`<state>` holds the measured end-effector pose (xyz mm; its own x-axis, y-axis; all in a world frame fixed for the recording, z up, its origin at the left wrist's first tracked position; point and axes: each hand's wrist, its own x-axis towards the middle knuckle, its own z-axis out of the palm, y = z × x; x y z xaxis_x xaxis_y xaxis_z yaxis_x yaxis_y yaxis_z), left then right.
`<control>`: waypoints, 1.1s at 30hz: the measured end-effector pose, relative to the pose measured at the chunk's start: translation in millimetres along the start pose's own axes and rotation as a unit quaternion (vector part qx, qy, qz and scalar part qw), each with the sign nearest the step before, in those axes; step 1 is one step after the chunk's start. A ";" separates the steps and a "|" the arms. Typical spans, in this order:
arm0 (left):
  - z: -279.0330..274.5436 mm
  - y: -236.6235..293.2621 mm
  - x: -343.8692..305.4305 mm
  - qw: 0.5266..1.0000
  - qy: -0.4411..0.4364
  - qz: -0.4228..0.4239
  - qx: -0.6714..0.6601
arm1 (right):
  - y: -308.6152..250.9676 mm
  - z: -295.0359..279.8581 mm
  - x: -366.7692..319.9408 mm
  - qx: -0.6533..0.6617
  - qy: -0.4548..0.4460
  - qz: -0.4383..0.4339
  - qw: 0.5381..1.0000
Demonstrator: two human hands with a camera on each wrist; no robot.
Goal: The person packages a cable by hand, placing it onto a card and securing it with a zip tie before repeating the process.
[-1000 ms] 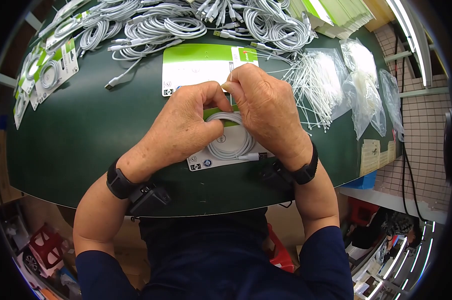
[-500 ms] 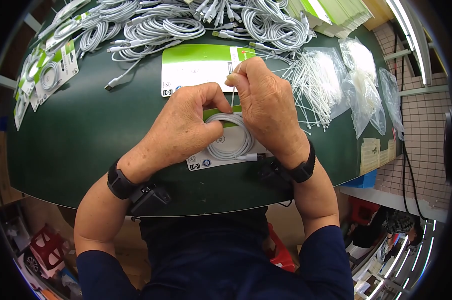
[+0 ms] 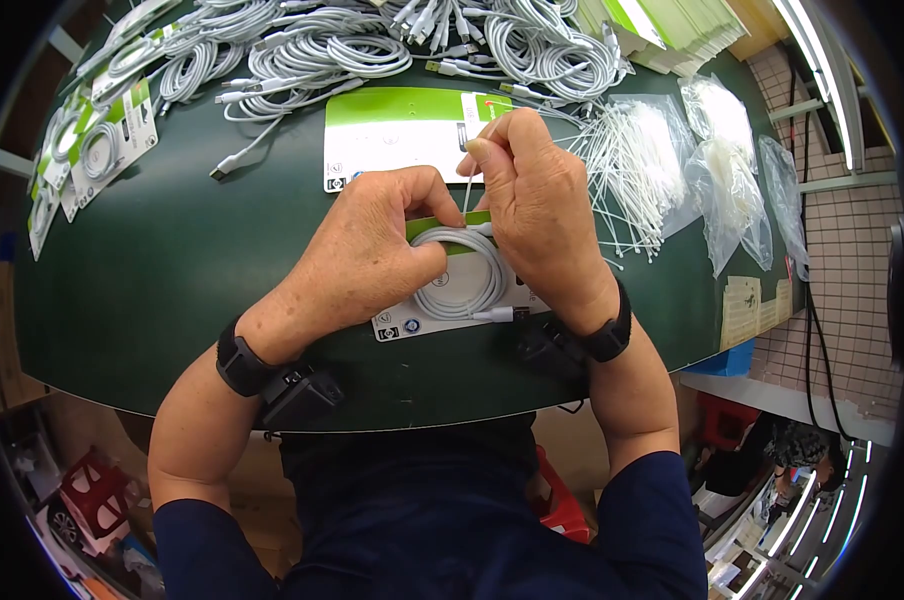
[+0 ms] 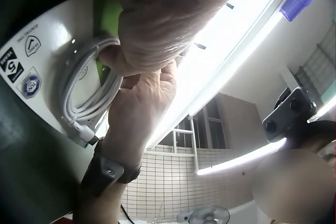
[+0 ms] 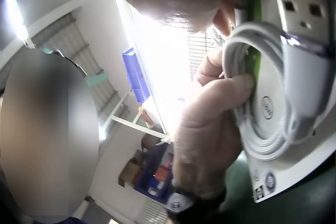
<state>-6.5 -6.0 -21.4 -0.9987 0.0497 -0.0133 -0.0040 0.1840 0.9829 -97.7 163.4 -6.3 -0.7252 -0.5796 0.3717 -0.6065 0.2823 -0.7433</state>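
Note:
In the head view my left hand (image 3: 372, 235) grips a green and white packaging card (image 3: 457, 280) with a coiled white cable (image 3: 496, 285) on it. Its thumb lies inside the coil, and its curled index finger is at the card's top edge; the right wrist view shows that thumb pressing there. Above the card, my right hand (image 3: 542, 190) pinches a thin white cable tie (image 3: 469, 190) between thumb and index finger. The tie runs down from these fingertips to the card's top edge by the left index finger. The coil's USB plug (image 5: 310, 82) looms large in the right wrist view.
Another blank card (image 3: 392, 130) lies flat just beyond my hands. Piles of white cables (image 3: 362, 55) line the far side of the green table (image 3: 202, 290). Loose cable ties (image 3: 627, 180) and plastic bags are on the right; cards bearing cables (image 3: 97, 150) lie at far left.
My right hand has risen away from the card and shifted slightly right, and more of the cable tie now shows below its fingers. The left hand, card and coil have stayed in place.

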 end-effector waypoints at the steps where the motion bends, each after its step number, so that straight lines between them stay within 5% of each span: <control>1: -0.5 0.7 0.0 1.000 0.000 -0.001 -0.003 | -2.4 -1.4 -0.2 0.036 -0.015 0.027 0.999; 6: -2.7 -5.8 1.9 0.999 0.019 0.044 0.002 | -5.9 -12.4 -1.6 0.112 -0.037 -0.008 0.993; 9: -4.3 -4.7 2.5 0.999 0.033 0.042 -0.008 | -9.8 -22.1 0.8 0.018 -0.086 -0.083 0.993; 14: -7.4 4.6 1.4 0.999 0.034 0.010 -0.014 | -22.9 -34.0 -1.8 -0.045 -0.099 -0.078 0.991; 17: -6.9 -0.2 3.9 0.998 0.016 0.049 -0.021 | -41.6 -42.6 -4.0 0.121 -0.202 0.135 0.963; 18: -8.0 -1.0 4.0 0.998 0.016 0.048 -0.022 | -39.2 -42.9 -3.9 0.121 -0.202 0.135 0.962; 21: -14.8 4.6 3.2 1.000 -0.017 0.010 0.000 | -27.5 -42.2 -3.3 0.132 -0.240 0.015 0.962; 30: -21.9 10.1 1.6 1.000 0.001 0.026 0.015 | -29.5 -40.7 -6.0 0.165 -0.204 0.012 0.965; 33: -25.2 14.2 0.7 1.000 0.004 0.020 0.001 | -35.6 -39.1 -6.2 0.063 -0.135 -0.057 0.987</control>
<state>-8.6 -28.1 -2.8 -0.9984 0.0493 0.0268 0.0355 0.1842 0.9823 -84.4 186.8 39.6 -0.5313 -0.7891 0.3082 -0.6216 0.1159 -0.7747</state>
